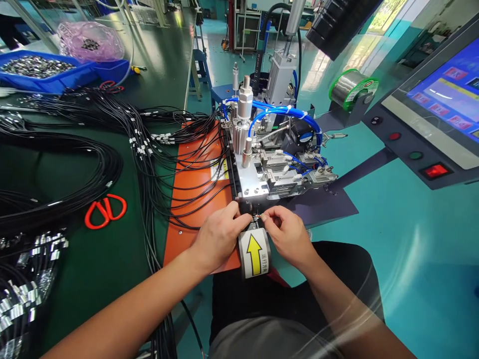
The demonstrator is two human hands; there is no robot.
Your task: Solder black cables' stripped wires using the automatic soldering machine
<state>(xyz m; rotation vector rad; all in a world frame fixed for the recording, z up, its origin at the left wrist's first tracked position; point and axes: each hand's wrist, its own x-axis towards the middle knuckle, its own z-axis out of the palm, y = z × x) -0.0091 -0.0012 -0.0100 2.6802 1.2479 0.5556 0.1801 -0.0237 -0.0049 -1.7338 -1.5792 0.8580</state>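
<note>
My left hand [220,233] reaches the front end of the machine [245,179], thumb and index finger pressed together. Opposite it, my right hand [287,233] pinches with thumb and forefinger from the other side. Between the fingertips shows a small shiny piece [257,216], too small to name. Whether one hand or both grip it I cannot make out. Just below the fingers is a rounded part with a white label [255,253] bearing a yellow arrow. Black cables [202,187] run across an orange plate [192,204] beside my left hand toward the machine.
On the green table, red-handled scissors [106,211] lie near a coil of black cables [101,164]. Farther back stands a blue tray [56,82] of small metal parts. At right are a control panel [430,134] and a green spool [350,89] of wire.
</note>
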